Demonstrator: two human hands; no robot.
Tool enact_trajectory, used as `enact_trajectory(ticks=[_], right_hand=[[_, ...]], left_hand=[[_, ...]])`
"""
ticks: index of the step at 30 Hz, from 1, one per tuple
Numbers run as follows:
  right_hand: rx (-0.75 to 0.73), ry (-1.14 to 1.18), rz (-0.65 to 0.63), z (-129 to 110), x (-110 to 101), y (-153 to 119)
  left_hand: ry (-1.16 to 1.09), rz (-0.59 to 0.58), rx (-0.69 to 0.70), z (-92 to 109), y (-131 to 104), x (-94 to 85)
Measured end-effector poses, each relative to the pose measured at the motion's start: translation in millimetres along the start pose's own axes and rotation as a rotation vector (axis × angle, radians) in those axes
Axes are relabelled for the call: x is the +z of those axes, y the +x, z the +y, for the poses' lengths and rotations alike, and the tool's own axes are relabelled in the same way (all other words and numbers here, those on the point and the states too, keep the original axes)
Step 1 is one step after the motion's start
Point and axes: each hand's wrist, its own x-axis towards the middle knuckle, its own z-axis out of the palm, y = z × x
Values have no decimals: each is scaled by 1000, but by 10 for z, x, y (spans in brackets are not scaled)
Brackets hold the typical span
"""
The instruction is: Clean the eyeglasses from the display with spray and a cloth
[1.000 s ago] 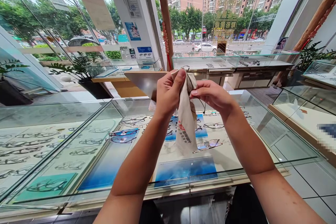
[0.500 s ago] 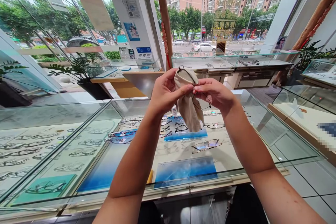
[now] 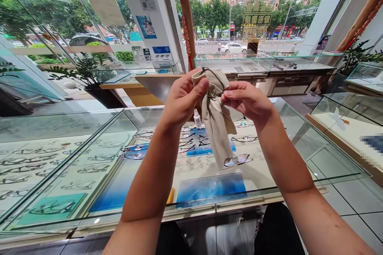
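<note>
My left hand (image 3: 189, 92) is closed on a beige cleaning cloth (image 3: 213, 127), its thumb pressing the fabric against a pair of dark thin-rimmed eyeglasses (image 3: 223, 91). The cloth covers much of the lens area and hangs down in a long fold. With fingertips pinched, my right hand (image 3: 243, 97) grips the same glasses at the side of the frame; a thin temple arm curves out below those fingers. Both hands are raised above a glass display case (image 3: 209, 203). Just behind the cloth stands a small white bottle (image 3: 197, 118).
Inside the case lie several eyeglass frames, one pair (image 3: 239, 161) near the front, and a blue card (image 3: 211, 189). Another glass case (image 3: 338, 123) stands at the right. Potted plants (image 3: 86, 71) and a low counter (image 3: 146, 87) are by the window.
My left thumb has moved up and away from the right fingers, onto the upper cloth. The cloth hangs lower and longer. The white bottle shows more clearly.
</note>
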Motion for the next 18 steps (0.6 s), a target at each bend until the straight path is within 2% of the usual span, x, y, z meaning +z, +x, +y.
enact_trajectory(ticks=[2,4,9,14,18], right_hand=[[-6,34,-11,2,-26,7],[8,61,-23,28,-31,22],[72,83,-67,122,41,64],[63,55,-96,189,118,82],[28,28,-78,191,120,77]], left_hand=[[21,-36,23,3,2,-5],[55,-25,44,10,-8,18],[123,133,46,47,-52,108],[123,285,62,86,-80,205],[54,304,17,42,-81,236]])
